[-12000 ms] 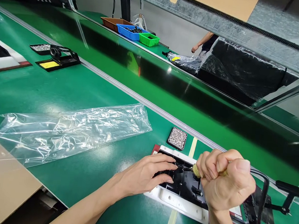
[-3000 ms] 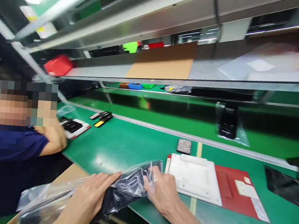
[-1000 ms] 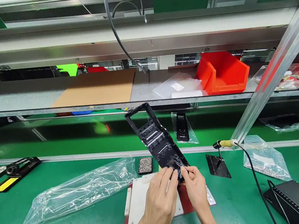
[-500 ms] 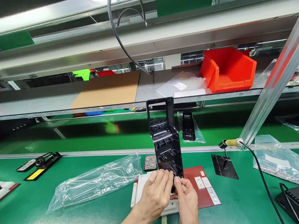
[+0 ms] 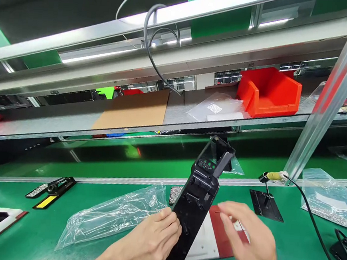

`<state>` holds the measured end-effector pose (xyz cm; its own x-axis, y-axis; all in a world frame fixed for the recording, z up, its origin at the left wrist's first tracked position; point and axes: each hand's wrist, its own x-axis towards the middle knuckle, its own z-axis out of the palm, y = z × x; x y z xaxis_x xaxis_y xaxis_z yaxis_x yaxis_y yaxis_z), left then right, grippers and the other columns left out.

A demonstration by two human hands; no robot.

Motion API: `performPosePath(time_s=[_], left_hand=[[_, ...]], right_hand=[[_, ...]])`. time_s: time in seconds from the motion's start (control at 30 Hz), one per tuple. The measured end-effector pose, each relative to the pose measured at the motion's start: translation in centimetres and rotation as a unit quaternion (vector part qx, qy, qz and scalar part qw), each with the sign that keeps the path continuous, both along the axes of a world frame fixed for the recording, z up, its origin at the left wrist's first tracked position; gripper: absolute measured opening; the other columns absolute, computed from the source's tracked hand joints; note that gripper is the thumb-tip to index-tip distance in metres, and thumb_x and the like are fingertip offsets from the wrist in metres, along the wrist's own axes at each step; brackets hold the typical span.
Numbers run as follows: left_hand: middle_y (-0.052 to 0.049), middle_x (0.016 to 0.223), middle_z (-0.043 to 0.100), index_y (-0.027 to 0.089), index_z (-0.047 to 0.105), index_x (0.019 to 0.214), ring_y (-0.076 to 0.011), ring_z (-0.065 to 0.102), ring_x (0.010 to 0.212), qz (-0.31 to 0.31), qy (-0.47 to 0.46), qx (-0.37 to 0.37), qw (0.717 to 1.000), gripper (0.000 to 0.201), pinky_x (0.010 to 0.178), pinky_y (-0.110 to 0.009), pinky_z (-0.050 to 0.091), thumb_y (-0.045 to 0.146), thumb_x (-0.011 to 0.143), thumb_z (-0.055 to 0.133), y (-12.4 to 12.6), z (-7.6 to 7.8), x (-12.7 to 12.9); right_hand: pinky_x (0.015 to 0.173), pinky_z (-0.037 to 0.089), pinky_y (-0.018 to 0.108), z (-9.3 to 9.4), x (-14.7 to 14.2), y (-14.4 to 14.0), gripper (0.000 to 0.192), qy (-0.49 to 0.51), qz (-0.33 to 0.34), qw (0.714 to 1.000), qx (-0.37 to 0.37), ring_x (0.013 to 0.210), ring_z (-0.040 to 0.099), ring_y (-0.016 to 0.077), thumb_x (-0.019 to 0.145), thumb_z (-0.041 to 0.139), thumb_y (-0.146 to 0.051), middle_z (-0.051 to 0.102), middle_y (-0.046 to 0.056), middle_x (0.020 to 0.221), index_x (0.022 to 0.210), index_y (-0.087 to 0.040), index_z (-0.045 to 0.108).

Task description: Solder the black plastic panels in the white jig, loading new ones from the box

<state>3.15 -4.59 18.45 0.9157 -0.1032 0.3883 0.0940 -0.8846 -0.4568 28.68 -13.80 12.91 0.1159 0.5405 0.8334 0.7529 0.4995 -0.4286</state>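
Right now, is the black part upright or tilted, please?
Tilted: the left hand holds the black part, its framed end raised and leaning toward the picture's right.

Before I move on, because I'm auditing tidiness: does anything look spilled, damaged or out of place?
Nothing looks spilled or damaged. Mildly untidy, perhaps: a long, crumpled clear plastic bag lies loose on the green bench, left of the held long black plastic frame.
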Motion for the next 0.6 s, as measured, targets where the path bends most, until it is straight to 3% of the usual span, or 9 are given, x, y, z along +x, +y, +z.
performPosePath(time_s=[0.1,0.2,0.3,0.4,0.6], left_hand=[[-0.01,0.084,0.065,0.006,0.067,0.097,-0.0203,0.061,0.075,-0.028,0.034,-0.031,0.999,0.028,0.074,-0.037,0.052,0.005,0.102,0.039,-0.2,-1.0,-0.3],[-0.014,0.092,0.067,0.006,0.068,0.098,-0.0214,0.062,0.081,-0.064,0.065,-0.061,0.994,0.03,0.079,-0.038,0.053,0.008,0.103,0.039,-0.3,-2.0,-0.7],[-0.015,0.099,0.069,0.008,0.068,0.098,-0.0222,0.064,0.086,-0.095,0.101,-0.094,0.986,0.029,0.084,-0.038,0.053,0.009,0.103,0.04,0.3,-2.7,-1.1],[-0.016,0.101,0.07,0.008,0.067,0.102,-0.0236,0.064,0.091,-0.115,0.124,-0.095,0.981,0.03,0.087,-0.04,0.052,0.006,0.104,0.038,2.0,-3.3,-0.9],[-0.009,0.103,0.071,0.015,0.064,0.11,-0.0198,0.066,0.096,-0.082,0.148,-0.193,0.967,0.029,0.096,-0.037,0.054,0.01,0.109,0.035,6.4,-5.4,0.1]], right_hand=[[0.092,0.057,0.037,2.4,2.6,2.7,0.029,-0.117,0.03,0.991,-0.049,0.107,0.067,0.0208,0.098,0.061,-0.013,0.072,0.009,0.117,0.126,-0.022,0.067],[0.081,0.054,0.034,2.4,3.7,4.1,0.02,-0.218,0.094,0.967,-0.091,0.094,0.065,0.0189,0.1,0.058,-0.014,0.072,0.007,0.104,0.116,-0.02,0.069],[0.072,0.047,0.03,1.1,4.3,4.5,0.014,-0.264,0.125,0.951,-0.102,0.085,0.06,0.0162,0.102,0.057,-0.016,0.07,0.005,0.094,0.102,-0.019,0.07],[0.07,0.04,0.03,-0.5,4.7,5.0,0.02,-0.284,0.133,0.942,-0.117,0.084,0.058,0.0152,0.103,0.052,-0.016,0.07,0.004,0.092,0.093,-0.02,0.068],[0.074,0.031,0.034,-4.6,4.4,6.2,0.019,-0.23,0.07,0.956,-0.17,0.082,0.054,0.0165,0.103,0.053,-0.018,0.07,0.001,0.088,0.091,-0.02,0.066]])
